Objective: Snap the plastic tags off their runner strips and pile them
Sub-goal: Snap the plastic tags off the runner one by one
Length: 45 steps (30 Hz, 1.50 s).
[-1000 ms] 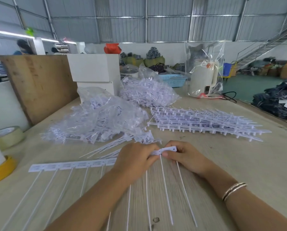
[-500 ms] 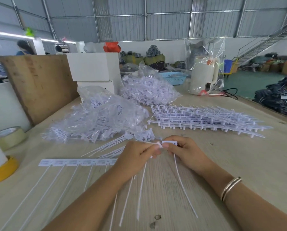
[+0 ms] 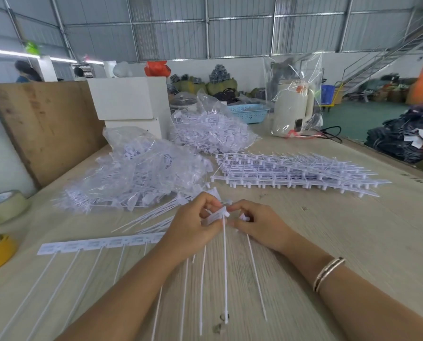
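A white runner strip of plastic tags (image 3: 99,243) lies flat on the wooden table (image 3: 353,242), long thin tails pointing toward me. My left hand (image 3: 190,225) grips the strip's right end, which is lifted and bent. My right hand (image 3: 259,223) pinches the end tag (image 3: 245,217) beside it, and that tag's tail (image 3: 256,276) trails down. A small pile of loose tags (image 3: 156,215) lies just behind my left hand. A stack of whole strips (image 3: 296,171) sits behind my hands to the right.
Two clear bags of tags (image 3: 141,168) (image 3: 210,131) lie at the back left. A plywood board (image 3: 43,129), white boxes (image 3: 129,99), tape rolls (image 3: 3,207) and a wrapped kettle (image 3: 291,109) border the table. The table's right edge drops to a green floor.
My hands have lifted the strip's right end off the table and drawn it away from me. The end tag has bent away from the strip in my right hand.
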Motion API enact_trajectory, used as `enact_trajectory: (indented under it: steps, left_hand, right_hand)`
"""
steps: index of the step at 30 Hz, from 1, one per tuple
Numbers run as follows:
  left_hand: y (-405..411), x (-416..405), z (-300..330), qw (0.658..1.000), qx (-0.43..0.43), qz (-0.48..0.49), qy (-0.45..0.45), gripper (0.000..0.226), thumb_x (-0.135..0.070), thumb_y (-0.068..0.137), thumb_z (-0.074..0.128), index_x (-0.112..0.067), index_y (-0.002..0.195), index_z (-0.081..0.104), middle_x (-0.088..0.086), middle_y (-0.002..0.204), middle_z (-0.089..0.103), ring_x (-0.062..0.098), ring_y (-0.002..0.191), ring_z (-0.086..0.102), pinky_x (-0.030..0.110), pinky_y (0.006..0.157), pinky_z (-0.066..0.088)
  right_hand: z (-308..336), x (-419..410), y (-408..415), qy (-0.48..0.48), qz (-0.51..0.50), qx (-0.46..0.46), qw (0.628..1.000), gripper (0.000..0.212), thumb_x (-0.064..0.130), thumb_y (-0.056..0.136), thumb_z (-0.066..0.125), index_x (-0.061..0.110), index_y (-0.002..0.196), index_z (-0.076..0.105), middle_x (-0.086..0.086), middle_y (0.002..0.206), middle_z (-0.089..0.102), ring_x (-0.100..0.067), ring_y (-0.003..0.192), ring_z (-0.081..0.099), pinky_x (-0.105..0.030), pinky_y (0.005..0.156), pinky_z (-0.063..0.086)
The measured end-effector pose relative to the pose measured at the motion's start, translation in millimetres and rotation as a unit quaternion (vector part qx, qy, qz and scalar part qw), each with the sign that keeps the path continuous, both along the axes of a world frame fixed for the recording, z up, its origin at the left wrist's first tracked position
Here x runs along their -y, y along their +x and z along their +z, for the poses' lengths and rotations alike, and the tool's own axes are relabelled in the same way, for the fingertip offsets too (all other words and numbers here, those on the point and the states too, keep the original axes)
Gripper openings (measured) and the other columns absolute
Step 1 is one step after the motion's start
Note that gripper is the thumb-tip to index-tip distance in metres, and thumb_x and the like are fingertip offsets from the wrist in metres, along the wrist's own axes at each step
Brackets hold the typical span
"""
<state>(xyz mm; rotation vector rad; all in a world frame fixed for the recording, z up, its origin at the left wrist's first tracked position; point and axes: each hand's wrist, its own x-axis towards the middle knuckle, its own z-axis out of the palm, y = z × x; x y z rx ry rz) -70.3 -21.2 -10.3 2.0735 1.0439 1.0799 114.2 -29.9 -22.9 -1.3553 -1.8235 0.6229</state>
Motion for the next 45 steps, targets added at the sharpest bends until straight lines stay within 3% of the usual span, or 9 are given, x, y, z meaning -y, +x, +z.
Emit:
enact_trajectory:
  steps: [5,9,14,17,22,29,33,39,45]
  left_hand:
    - [-0.6,-4.3,-4.5,0.998,-0.022,0.059,0.004,0.019,-0.028,0.076,0.071,-0.031,0.078,0.052,-0.009,0.068,0.060,0.002,0.055,0.051,0.016,0.047,0.039]
    - [2.2,-3.9,-4.6,0.993,-0.082,0.057,0.060,0.019,-0.022,0.078,0.071,-0.027,0.079,0.053,-0.007,0.073,0.061,0.005,0.065,0.056,0.023,0.057,0.043]
    - [6.9,4.1,-1.1,0.992,-0.080,0.025,0.094,0.016,-0.034,0.078,0.067,-0.025,0.083,0.055,-0.012,0.081,0.061,0.001,0.078,0.056,0.021,0.066,0.046]
    - [1.6,4.7,0.8,0.985,-0.138,0.025,0.102,0.019,-0.040,0.080,0.063,-0.030,0.094,0.054,-0.018,0.089,0.056,-0.003,0.086,0.051,0.019,0.070,0.043]
    - [-12.1,0.8,4.3,0.967,-0.228,0.017,0.110,0.026,-0.021,0.082,0.058,-0.034,0.103,0.050,-0.020,0.093,0.052,0.001,0.085,0.050,0.013,0.065,0.037]
    - [-6.1,0.5,2.8,0.953,-0.246,0.065,0.164,0.021,-0.029,0.083,0.063,-0.033,0.090,0.043,-0.021,0.080,0.045,0.000,0.073,0.045,0.013,0.055,0.027]
    - [-7.0,-0.8,2.9,0.960,-0.225,0.070,0.151,0.014,-0.034,0.082,0.067,-0.029,0.091,0.056,-0.017,0.083,0.054,0.001,0.074,0.050,0.016,0.058,0.035]
    - [-8.0,-1.6,3.7,0.962,-0.228,0.077,0.132,0.015,-0.041,0.083,0.065,-0.030,0.092,0.066,-0.014,0.083,0.064,0.006,0.075,0.057,0.029,0.065,0.046]
    - [-8.9,-2.5,3.7,0.975,-0.190,0.068,0.097,0.008,-0.028,0.082,0.068,-0.028,0.090,0.071,-0.011,0.083,0.070,0.008,0.078,0.064,0.037,0.072,0.051]
  right_hand:
    - [4.7,-0.7,-2.5,0.056,-0.012,0.041,0.998,0.018,0.015,0.090,0.061,0.012,0.106,0.070,-0.002,0.091,0.060,-0.006,0.077,0.051,-0.010,0.069,0.036]
    - [8.9,5.5,-10.7,0.060,0.000,-0.019,0.998,0.034,0.028,0.096,0.050,0.003,0.080,0.067,-0.007,0.076,0.057,-0.017,0.075,0.052,-0.029,0.074,0.040]
    - [7.5,6.8,-21.7,0.045,0.017,0.007,0.999,0.031,0.028,0.092,0.057,0.038,0.063,0.054,0.010,0.069,0.049,-0.004,0.069,0.047,-0.019,0.067,0.036]
    - [7.4,5.6,-17.9,0.040,0.001,-0.063,0.997,0.038,0.019,0.090,0.061,0.039,0.058,0.054,0.011,0.066,0.050,0.002,0.061,0.046,-0.014,0.062,0.034]
    - [5.2,3.1,-13.9,0.008,-0.021,-0.121,0.992,0.049,0.015,0.090,0.061,0.042,0.049,0.061,0.021,0.052,0.052,0.006,0.052,0.045,-0.010,0.056,0.034]
    - [7.9,7.0,-16.1,-0.045,0.045,-0.157,0.986,0.018,0.018,0.085,0.068,0.021,0.068,0.064,0.018,0.055,0.053,0.006,0.052,0.046,-0.008,0.054,0.035]
    - [8.0,7.8,-14.6,-0.042,0.052,-0.143,0.987,0.009,0.013,0.084,0.069,0.004,0.086,0.069,0.000,0.070,0.057,-0.005,0.061,0.049,-0.015,0.059,0.038]
    - [9.0,8.5,-15.4,-0.028,0.053,-0.142,0.988,0.007,0.008,0.084,0.068,0.004,0.089,0.071,0.000,0.071,0.060,-0.003,0.060,0.049,-0.015,0.060,0.038]
    - [8.8,8.5,-13.9,-0.021,0.057,-0.170,0.984,0.005,0.007,0.083,0.068,0.008,0.086,0.072,-0.002,0.075,0.064,-0.010,0.069,0.056,-0.019,0.066,0.043]
